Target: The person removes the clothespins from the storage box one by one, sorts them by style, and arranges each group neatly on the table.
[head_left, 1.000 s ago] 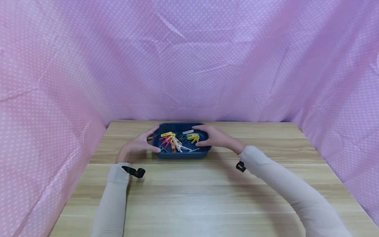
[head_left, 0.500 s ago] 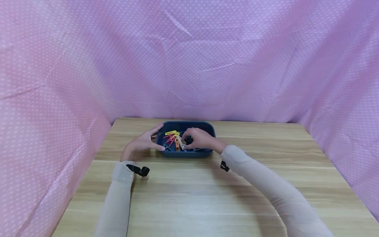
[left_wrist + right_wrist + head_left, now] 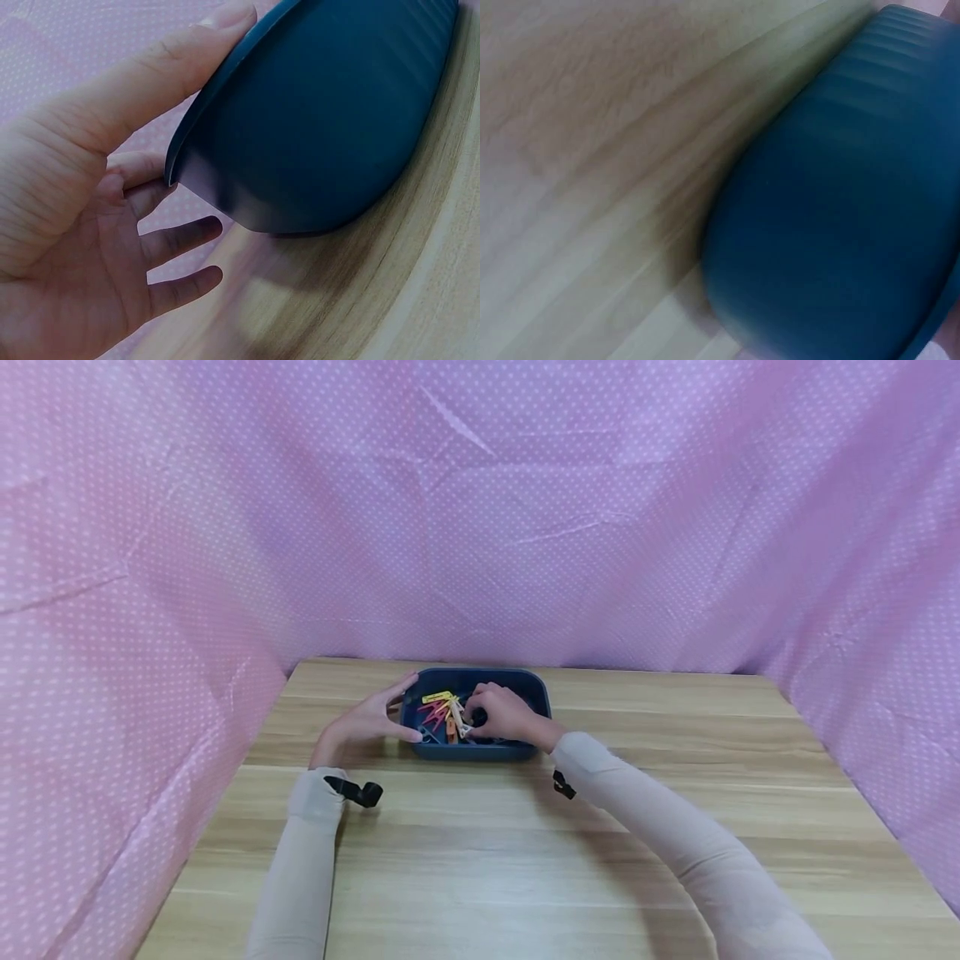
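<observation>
In the head view, a dark blue plastic basin [image 3: 480, 752] stands near the table's far edge, holding several clothespins. Yellow [image 3: 437, 697], red [image 3: 432, 713], orange [image 3: 452, 732] and pale [image 3: 458, 717] pins show in its left half. My left hand [image 3: 365, 720] spans the basin's left end. In the left wrist view its thumb [image 3: 191, 56] lies along the rim and its other fingers are spread behind. My right hand [image 3: 506, 712] reaches inside with curled fingers beside the pale pins. Whatever lies under that hand is hidden; a grip cannot be made out.
The basin stands on a light wooden table [image 3: 480, 860]. A pink dotted cloth [image 3: 480, 527] hangs behind and on both sides. Each sleeve cuff carries a black wrist mount, the left mount [image 3: 356, 791] and the right mount [image 3: 562, 785].
My right hand has moved left and its fingers have drawn together, now covering the yellow pins seen earlier at the basin's right. The left hand keeps its place at the basin's left end.
</observation>
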A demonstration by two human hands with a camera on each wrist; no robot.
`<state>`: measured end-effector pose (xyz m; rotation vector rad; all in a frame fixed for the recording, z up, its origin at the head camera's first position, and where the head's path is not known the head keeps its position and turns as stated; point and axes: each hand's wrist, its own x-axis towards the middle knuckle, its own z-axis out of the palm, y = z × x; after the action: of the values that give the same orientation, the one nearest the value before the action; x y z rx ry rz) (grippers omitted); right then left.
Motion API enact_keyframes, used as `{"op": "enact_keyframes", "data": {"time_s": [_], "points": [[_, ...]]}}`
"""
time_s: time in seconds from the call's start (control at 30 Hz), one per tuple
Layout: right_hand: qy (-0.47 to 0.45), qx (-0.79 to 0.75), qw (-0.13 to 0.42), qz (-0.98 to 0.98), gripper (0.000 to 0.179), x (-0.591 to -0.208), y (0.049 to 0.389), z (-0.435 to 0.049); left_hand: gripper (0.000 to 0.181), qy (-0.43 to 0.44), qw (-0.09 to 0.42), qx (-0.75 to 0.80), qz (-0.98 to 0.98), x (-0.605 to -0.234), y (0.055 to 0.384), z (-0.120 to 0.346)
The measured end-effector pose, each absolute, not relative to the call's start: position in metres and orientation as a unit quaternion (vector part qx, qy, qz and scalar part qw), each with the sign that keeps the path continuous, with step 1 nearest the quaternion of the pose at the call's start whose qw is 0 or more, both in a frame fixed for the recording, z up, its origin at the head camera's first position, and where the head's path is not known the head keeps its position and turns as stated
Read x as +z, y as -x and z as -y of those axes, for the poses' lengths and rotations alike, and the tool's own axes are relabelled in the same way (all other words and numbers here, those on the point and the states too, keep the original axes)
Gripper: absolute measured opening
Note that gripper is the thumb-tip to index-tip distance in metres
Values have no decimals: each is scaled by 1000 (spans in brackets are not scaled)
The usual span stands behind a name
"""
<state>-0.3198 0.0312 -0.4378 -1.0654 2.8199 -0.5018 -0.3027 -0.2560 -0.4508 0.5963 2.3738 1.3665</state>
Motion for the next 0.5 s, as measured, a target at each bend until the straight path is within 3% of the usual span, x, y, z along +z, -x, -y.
{"op": "enact_keyframes", "data": {"time_s": [0.2, 0.37, 0.5], "points": [[361, -156, 34, -919, 47, -441, 323, -22, 113, -203, 170, 486, -833, -451, 303, 258], [358, -149, 62, -920, 67, -439, 327, -17, 112, -199, 172, 485, -834, -450, 303, 256], [361, -131, 84, -919, 73, -439, 331, -15, 111, -199, 174, 484, -834, -451, 304, 256]]}}
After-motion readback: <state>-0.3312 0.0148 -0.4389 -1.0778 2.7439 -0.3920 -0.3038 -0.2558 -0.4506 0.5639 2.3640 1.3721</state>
